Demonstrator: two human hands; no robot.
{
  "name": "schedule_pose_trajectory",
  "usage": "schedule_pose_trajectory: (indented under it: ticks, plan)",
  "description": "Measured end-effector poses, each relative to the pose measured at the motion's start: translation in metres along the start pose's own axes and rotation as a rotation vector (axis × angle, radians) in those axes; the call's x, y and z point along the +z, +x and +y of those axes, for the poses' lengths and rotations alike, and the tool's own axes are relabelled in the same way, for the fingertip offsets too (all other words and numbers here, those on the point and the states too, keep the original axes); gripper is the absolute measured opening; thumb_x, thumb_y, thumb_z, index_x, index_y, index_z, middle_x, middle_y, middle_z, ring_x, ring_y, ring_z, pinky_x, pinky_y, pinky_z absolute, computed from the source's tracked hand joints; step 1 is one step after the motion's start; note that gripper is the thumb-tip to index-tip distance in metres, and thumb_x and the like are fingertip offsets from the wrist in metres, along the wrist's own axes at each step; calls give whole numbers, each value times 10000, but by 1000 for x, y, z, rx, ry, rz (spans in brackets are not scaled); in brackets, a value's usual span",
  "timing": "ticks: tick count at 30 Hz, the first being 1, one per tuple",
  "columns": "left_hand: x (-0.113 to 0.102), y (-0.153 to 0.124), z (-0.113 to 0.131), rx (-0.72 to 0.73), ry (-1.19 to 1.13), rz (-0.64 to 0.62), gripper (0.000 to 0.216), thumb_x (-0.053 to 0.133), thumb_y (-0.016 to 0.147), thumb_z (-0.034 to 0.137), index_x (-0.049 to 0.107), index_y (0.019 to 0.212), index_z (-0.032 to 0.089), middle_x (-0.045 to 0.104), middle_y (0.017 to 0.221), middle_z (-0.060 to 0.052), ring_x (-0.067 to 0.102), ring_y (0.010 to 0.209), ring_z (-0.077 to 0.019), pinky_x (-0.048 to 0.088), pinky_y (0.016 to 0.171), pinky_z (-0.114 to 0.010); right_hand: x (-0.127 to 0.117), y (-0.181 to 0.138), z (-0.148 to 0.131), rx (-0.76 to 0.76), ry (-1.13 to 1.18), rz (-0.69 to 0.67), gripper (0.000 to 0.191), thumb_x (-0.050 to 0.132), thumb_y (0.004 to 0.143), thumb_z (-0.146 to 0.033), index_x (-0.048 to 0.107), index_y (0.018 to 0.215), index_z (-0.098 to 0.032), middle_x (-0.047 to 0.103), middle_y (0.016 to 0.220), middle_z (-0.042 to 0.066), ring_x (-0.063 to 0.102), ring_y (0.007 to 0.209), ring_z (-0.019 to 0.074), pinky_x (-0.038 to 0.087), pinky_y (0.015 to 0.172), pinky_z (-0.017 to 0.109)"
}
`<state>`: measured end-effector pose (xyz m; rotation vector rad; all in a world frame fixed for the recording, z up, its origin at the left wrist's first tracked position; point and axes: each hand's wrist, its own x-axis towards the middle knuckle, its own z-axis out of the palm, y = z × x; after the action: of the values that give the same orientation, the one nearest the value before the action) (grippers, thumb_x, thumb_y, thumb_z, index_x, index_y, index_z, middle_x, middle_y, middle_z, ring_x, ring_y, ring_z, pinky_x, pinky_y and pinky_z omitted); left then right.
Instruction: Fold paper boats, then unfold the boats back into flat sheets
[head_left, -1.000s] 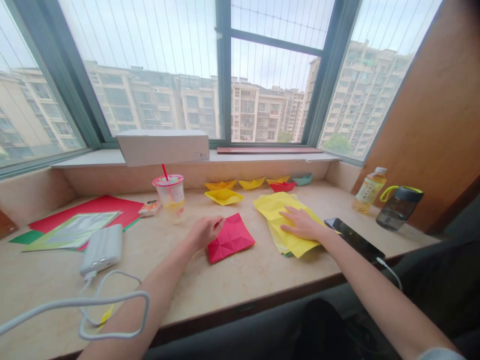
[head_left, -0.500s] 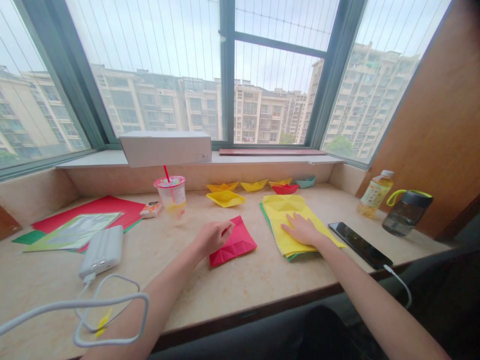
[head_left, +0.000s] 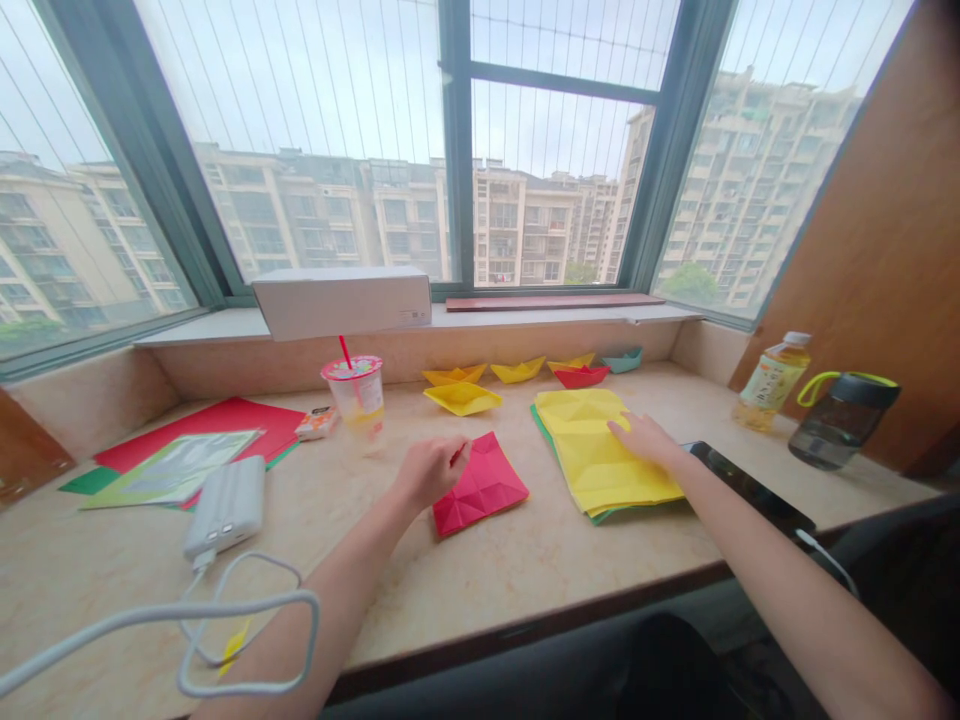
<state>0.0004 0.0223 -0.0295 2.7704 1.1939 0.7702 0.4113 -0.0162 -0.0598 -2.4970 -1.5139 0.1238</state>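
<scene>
My left hand (head_left: 433, 470) is curled closed at the left edge of a creased red paper sheet (head_left: 487, 485), which lies on the counter with a yellow edge showing under it. What its fingers hold, if anything, is hidden. To the right, my right hand (head_left: 646, 440) lies with fingers stretched over the right side of a stack of yellow paper (head_left: 592, 450). Fold creases show on the top sheet, and green paper sticks out below. Behind stand several folded paper boats: a yellow boat (head_left: 463, 399) in front, a red boat (head_left: 581, 377) and a teal boat (head_left: 622, 361).
Left on the counter (head_left: 420, 610) are a drink cup (head_left: 358, 395), a small orange box (head_left: 316, 423), red sheets (head_left: 217, 425), and a white power bank (head_left: 227, 507) with its cable. Right are a phone (head_left: 750, 488), a tea bottle (head_left: 774, 380) and a dark water bottle (head_left: 844, 420).
My right hand has slid right across the yellow stack, from its middle to its right edge. My left hand keeps its place by the red paper. The view has shifted slightly.
</scene>
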Motion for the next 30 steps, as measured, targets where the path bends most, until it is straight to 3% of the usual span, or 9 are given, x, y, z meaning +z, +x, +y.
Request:
schedule_pose_trajectory:
  ticks: [4, 16, 21, 23, 26, 30]
  plan:
    - [-1, 0, 0, 2, 32, 10, 326, 399, 966, 321, 662, 817, 198, 686, 719, -69, 603, 651, -198, 271, 580, -280, 6, 7, 6, -58, 18, -8, 675, 367, 945, -513, 423, 1458, -79, 486, 1450, 212, 437, 1358, 326, 332, 1090, 401]
    - [-4, 0, -2, 25, 85, -10, 371, 375, 980, 337, 684, 840, 186, 692, 732, -74, 620, 665, -202, 354, 595, -287, 4, 7, -8, -144, 25, 31, 621, 472, 922, -394, 424, 1448, -68, 522, 1420, 194, 478, 1324, 290, 346, 1095, 359]
    - [-10, -2, 5, 164, -19, -92, 326, 437, 967, 344, 684, 1114, 190, 718, 1008, -104, 650, 949, -242, 475, 818, -345, -2, -2, -16, -191, -23, 92, 626, 503, 917, -428, 439, 1444, -95, 384, 1509, 235, 325, 1415, 376, 243, 1139, 510]
    - [-12, -4, 10, 248, -74, -163, 339, 458, 965, 362, 664, 1183, 204, 688, 1148, -114, 626, 1061, -257, 475, 907, -378, -6, -8, -26, -262, -32, 99, 619, 550, 896, -448, 463, 1438, -161, 318, 1559, 193, 249, 1455, 360, 211, 1160, 491]
    - [-12, -7, 15, 313, -130, -262, 353, 487, 954, 369, 654, 1226, 220, 634, 1276, -127, 591, 1159, -284, 459, 980, -421, -10, -18, -54, -483, -25, 70, 577, 582, 891, -432, 502, 1417, -210, 305, 1576, 153, 271, 1456, 310, 240, 1163, 416]
    - [-6, -9, 13, 328, -159, -342, 405, 541, 921, 372, 619, 1291, 229, 584, 1353, -138, 560, 1214, -319, 447, 1008, -459, -10, -17, -111, -780, -8, 40, 383, 537, 914, -188, 641, 1277, -251, 268, 1604, 90, 231, 1476, 283, 188, 1185, 432]
